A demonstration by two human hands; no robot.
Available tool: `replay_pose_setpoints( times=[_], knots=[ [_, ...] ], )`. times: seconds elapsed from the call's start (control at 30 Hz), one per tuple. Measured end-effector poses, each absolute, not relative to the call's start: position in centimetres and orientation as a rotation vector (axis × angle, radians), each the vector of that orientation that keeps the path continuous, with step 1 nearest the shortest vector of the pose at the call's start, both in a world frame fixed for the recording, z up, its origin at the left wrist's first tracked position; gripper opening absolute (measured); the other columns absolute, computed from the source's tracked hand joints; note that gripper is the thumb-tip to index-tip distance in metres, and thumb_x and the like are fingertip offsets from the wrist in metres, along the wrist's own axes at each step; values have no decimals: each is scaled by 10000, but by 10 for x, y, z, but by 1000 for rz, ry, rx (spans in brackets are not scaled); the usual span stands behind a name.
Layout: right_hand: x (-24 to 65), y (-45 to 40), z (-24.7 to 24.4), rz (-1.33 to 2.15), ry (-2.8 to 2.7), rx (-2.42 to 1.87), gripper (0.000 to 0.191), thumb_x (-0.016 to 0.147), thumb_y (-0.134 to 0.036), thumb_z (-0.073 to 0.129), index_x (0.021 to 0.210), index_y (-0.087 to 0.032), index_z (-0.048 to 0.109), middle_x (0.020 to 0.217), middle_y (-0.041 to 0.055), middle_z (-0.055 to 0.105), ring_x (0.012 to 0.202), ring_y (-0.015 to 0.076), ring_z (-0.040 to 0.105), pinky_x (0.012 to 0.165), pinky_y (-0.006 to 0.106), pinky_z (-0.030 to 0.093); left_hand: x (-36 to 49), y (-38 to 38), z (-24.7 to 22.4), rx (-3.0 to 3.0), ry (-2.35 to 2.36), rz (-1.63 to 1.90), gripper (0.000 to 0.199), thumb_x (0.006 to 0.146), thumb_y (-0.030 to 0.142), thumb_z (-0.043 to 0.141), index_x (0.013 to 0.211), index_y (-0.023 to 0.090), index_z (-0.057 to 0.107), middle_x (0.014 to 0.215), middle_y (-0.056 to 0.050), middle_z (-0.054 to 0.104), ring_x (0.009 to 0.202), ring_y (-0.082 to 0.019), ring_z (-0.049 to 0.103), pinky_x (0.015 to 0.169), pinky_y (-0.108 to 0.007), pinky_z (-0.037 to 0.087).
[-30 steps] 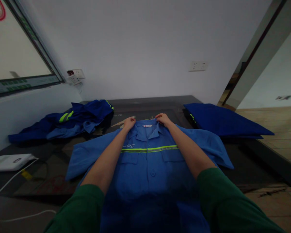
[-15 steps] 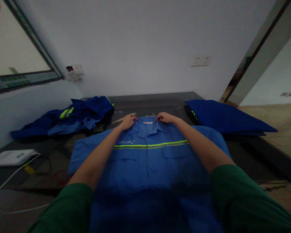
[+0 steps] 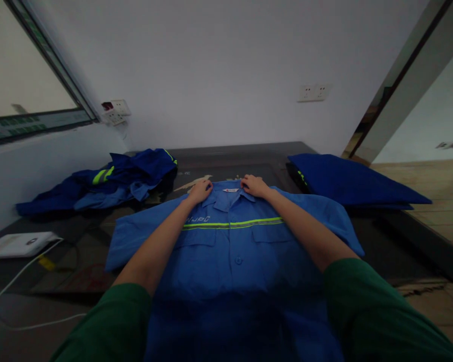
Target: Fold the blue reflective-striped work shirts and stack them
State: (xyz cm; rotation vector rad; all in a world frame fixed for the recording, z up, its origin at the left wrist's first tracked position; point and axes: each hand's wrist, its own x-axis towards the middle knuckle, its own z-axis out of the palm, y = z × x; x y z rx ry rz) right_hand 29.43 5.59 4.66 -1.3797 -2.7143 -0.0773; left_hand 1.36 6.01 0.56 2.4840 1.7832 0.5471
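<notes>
A blue work shirt (image 3: 222, 251) lies front up on the dark table, its collar toward the wall and its sleeves spread to both sides. A yellow-green reflective stripe crosses its chest above two flap pockets. My left hand (image 3: 201, 191) is closed on the left side of the collar, fingers pinching the cloth. On the other side of the collar, my right hand (image 3: 253, 185) pinches the fabric in the same way. Between them shows the white neck label (image 3: 230, 190). The shirt's lower part falls into shadow near my body.
Crumpled blue clothing (image 3: 136, 173) with reflective bands lies at the left of the dark table (image 3: 226, 161). A folded dark-blue garment pile (image 3: 347, 178) sits at the right. A white device (image 3: 20, 245) with a cable (image 3: 18, 279) rests at the near left. The wall (image 3: 211, 75) stands behind.
Both hands have shifted slightly inward along the collar, still holding it. The collar has been drawn a little closer together. The other clothing has not moved.
</notes>
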Motion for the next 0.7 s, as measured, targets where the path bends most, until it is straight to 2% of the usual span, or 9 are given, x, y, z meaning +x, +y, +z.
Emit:
replay_pose_setpoints(
  times=[0.13, 0.23, 0.33, 0.47, 0.53, 0.7],
  knots=[
    [288, 38, 49, -178, -2551, -1319, 257, 896, -185, 502, 1113, -179, 641, 1191, 122, 554, 1134, 246, 467, 905, 353, 440, 22, 46, 10, 2491, 1888, 608, 235, 876, 221, 476, 1064, 195, 616, 1150, -111, 595, 1128, -270, 532, 965, -430, 432],
    [281, 23, 49, -123, -2472, -1255, 281, 925, -234, 489, 1163, -172, 625, 1203, 115, 574, 1149, 237, 480, 974, 363, 409, 27, 30, 12, 2566, 1851, 720, 336, 864, 207, 479, 1188, 192, 566, 1257, -120, 549, 1218, -268, 483, 1027, -429, 398],
    [277, 11, 39, 7, -2416, -1349, 445, 931, -331, 496, 1312, -103, 528, 1339, 179, 511, 1238, 267, 463, 1044, 385, 362, 30, 12, 6, 2601, 1783, 739, 481, 870, 253, 474, 1338, 144, 445, 1408, -150, 453, 1332, -269, 393, 1106, -435, 323],
    [278, 4, 20, 177, -2387, -1520, 680, 927, -454, 473, 1438, -20, 357, 1489, 256, 329, 1392, 307, 307, 1111, 411, 283, 33, -3, -7, 2471, 1851, 600, 671, 903, 386, 422, 1450, 37, 253, 1533, -228, 259, 1437, -296, 219, 1145, -443, 259],
    [279, 4, 14, 240, -2405, -1566, 700, 937, -492, 427, 1454, -29, 336, 1516, 238, 291, 1423, 304, 244, 1131, 438, 244, 35, -5, -9, 2431, 1877, 489, 692, 922, 431, 371, 1460, 17, 236, 1544, -231, 225, 1445, -291, 192, 1150, -423, 250],
    [272, 4, 10, 246, -2386, -1659, 727, 942, -582, 316, 1481, -93, 311, 1555, 175, 236, 1446, 296, 169, 1147, 506, 165, 36, -1, -2, 2372, 1934, 274, 701, 942, 511, 289, 1493, 81, 230, 1573, -164, 169, 1451, -270, 180, 1164, -428, 201]
  ],
)
